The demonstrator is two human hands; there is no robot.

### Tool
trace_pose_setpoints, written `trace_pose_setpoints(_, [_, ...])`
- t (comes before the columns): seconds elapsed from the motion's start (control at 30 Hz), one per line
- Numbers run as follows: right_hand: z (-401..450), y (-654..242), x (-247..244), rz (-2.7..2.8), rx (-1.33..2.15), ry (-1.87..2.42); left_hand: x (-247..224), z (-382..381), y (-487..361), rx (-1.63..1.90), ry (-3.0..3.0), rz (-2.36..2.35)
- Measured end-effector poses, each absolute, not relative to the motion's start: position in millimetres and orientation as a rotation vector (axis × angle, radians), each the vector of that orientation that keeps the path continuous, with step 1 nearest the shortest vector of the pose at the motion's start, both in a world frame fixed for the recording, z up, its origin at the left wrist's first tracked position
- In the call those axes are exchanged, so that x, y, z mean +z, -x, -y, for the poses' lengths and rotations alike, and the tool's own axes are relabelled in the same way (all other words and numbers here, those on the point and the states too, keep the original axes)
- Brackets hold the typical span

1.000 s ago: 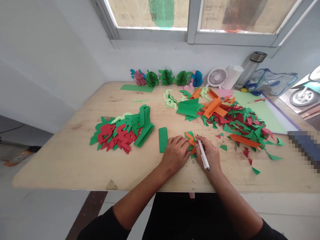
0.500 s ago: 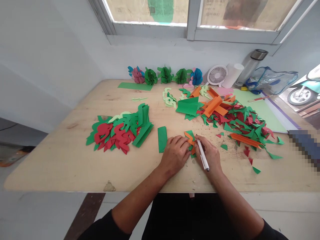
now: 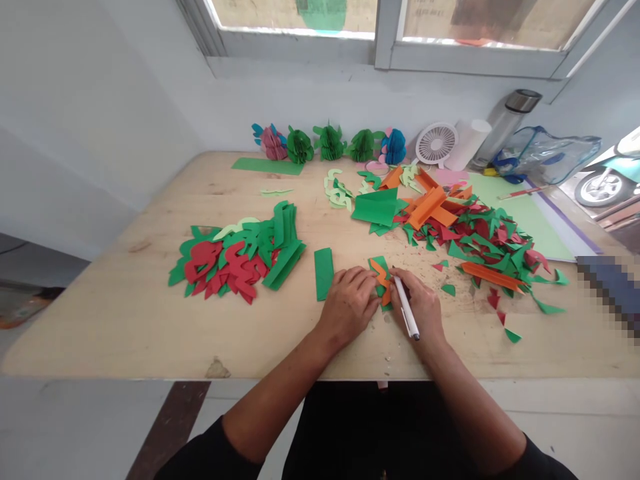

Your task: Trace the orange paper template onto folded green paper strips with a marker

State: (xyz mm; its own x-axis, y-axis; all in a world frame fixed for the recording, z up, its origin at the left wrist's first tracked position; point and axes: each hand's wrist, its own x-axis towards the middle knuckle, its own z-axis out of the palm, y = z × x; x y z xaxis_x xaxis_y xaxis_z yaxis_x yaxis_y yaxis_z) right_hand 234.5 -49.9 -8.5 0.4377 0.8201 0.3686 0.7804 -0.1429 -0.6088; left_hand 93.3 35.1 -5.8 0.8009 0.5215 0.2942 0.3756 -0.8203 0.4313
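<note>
My right hand [image 3: 419,307] is closed round a white pen [image 3: 407,308], its tip at the upper right of a small green paper [image 3: 379,262]. An orange cut-out [image 3: 379,272] lies on top of that paper. My left hand [image 3: 350,300] presses the two papers from the left with bent fingers; its fingertips rest at the orange edge, and the thumb is partly hidden. Just left of this hand lies a folded green strip [image 3: 324,274]. Further left are red cut-outs [image 3: 240,270] heaped with green cut-outs [image 3: 255,241].
Red and green scraps [image 3: 493,240] and folded orange paper [image 3: 430,208] pile up at the right. Along the wall stand honeycomb paper figures [image 3: 330,142], a small fan [image 3: 437,143], a flask [image 3: 507,127] and a clear bag [image 3: 550,157].
The camera view has shifted slightly. Both hands stay in nearly the same place on the papers, and the pen is still in my right hand.
</note>
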Motion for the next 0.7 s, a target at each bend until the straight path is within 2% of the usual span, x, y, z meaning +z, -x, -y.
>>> trace_pose_setpoints(0.7, [64.5, -236.1, -3.8, 1.508, 0.086, 1.870, 0.1, -31.5, -93.0, 0.559, -2.665, -0.660])
